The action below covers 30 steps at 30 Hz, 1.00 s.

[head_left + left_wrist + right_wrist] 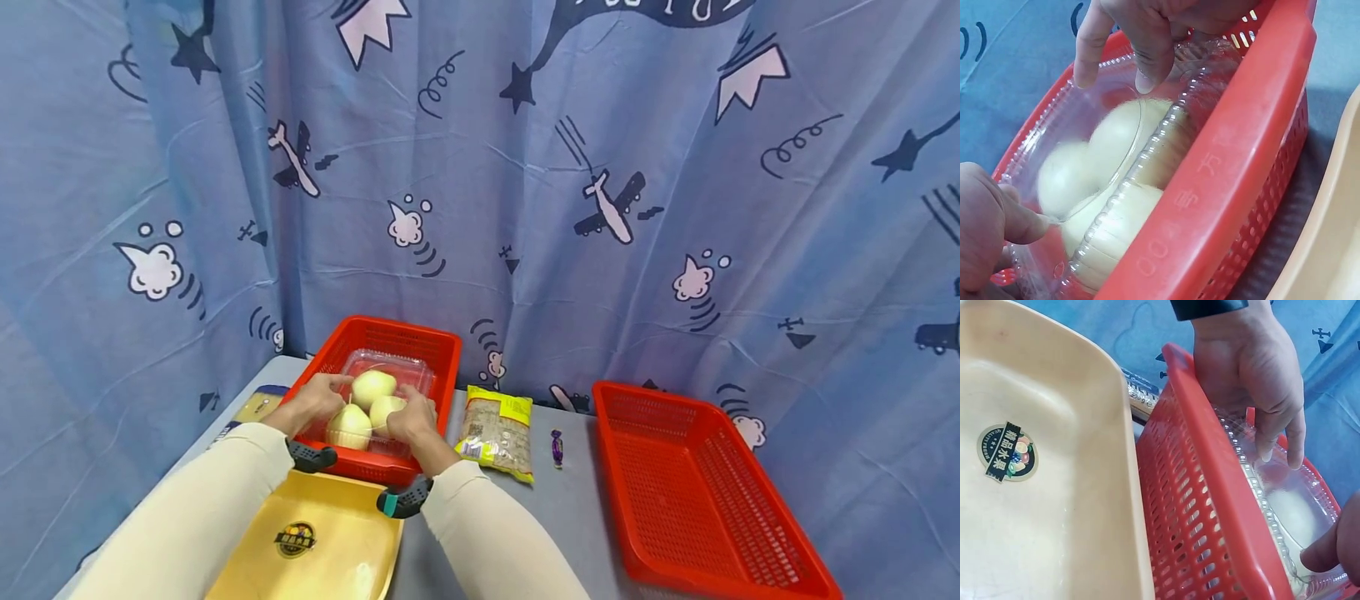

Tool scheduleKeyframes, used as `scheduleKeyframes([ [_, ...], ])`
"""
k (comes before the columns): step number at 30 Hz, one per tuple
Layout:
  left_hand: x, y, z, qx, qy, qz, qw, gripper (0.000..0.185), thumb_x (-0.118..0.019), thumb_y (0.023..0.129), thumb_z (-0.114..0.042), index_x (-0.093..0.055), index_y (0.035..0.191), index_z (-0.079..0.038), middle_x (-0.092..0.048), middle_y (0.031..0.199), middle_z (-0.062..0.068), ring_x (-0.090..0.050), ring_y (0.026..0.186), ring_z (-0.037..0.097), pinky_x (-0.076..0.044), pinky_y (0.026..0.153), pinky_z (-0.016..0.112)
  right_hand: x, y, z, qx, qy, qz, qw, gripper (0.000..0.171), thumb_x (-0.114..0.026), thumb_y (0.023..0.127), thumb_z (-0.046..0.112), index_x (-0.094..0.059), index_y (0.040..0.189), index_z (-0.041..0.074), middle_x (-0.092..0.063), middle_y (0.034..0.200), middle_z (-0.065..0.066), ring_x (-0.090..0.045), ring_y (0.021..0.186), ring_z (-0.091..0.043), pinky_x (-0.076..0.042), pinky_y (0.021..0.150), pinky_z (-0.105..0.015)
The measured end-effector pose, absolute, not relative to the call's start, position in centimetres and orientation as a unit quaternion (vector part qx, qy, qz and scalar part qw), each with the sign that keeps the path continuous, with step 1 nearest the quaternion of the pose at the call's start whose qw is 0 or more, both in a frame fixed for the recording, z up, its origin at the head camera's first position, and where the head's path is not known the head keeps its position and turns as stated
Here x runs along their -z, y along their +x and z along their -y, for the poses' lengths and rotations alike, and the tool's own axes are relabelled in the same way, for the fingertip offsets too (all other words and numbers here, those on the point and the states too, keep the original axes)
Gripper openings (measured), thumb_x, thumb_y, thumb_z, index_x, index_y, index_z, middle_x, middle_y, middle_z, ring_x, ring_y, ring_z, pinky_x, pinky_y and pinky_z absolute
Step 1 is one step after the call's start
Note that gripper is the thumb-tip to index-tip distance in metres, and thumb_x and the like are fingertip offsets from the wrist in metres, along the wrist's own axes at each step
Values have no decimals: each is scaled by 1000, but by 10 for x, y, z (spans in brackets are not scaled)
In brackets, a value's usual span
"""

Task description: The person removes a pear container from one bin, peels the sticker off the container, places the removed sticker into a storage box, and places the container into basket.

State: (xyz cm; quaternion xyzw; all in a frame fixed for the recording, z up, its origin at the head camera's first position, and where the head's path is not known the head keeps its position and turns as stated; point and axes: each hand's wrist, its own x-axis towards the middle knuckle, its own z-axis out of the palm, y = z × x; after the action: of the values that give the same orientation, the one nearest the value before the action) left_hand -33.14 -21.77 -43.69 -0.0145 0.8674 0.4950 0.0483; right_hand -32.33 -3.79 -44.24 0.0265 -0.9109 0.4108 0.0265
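Inside the red basket point(442, 333) lies a clear plastic clamshell box point(1169, 131) with three pale yellow pears point(372, 388) showing through it. My left hand point(321, 398) grips the left side of the box, its thumb on top of the plastic in the left wrist view. Across from it, my right hand point(412, 418) holds the other side. The right index finger and thumb point down onto the clear plastic, and the remaining fingers are mostly hidden. A beaded rim runs along the box beside the basket wall.
In front of the basket stands a yellow bin point(341, 533) with a fruit label. To the right are a yellow-topped clear bag point(497, 429) of brownish flakes, a purple-wrapped candy point(557, 448) and another red basket point(667, 467). A flat package point(258, 403) lies at the left.
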Motion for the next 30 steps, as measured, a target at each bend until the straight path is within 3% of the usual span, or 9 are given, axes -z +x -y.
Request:
scheduleKeyframes([
  [5,441,-332,215,-483,-14,-874,48,64,-43,76,14,-43,139,9,-46,133,33,-44,108,39,-50,78,38,445,-324,36,-403,27,914,30,62,-62,69,-1,-61,130,12,-63,107,-13,-53,97,-31,-46,82,-37],
  [8,444,-333,215,-482,-20,-874,56,64,-44,77,13,-42,141,8,-45,135,33,-44,110,38,-48,89,45,446,-323,36,-409,24,912,25,62,-67,69,1,-60,130,11,-62,106,-14,-53,99,-32,-46,85,-39],
  [13,442,-331,216,-474,-14,-878,68,62,-46,80,10,-40,142,9,-49,131,33,-49,106,37,-48,89,46,444,-322,36,-408,31,912,21,64,-73,68,1,-58,130,7,-63,105,-14,-52,101,-34,-46,86,-40],
  [20,431,-325,219,-443,4,-893,75,57,-60,89,-5,-41,142,7,-42,138,32,-43,121,43,-39,97,56,429,-321,26,-422,46,905,19,64,-61,73,-3,-52,136,2,-62,119,-17,-57,104,-32,-48,85,-40],
  [30,406,-322,217,-439,44,-896,45,62,-62,92,-17,-38,144,6,-42,140,30,-44,121,40,-37,101,53,407,-321,8,-472,49,880,-4,67,-70,85,10,-42,145,6,-50,138,-17,-46,124,-35,-40,100,-49],
])
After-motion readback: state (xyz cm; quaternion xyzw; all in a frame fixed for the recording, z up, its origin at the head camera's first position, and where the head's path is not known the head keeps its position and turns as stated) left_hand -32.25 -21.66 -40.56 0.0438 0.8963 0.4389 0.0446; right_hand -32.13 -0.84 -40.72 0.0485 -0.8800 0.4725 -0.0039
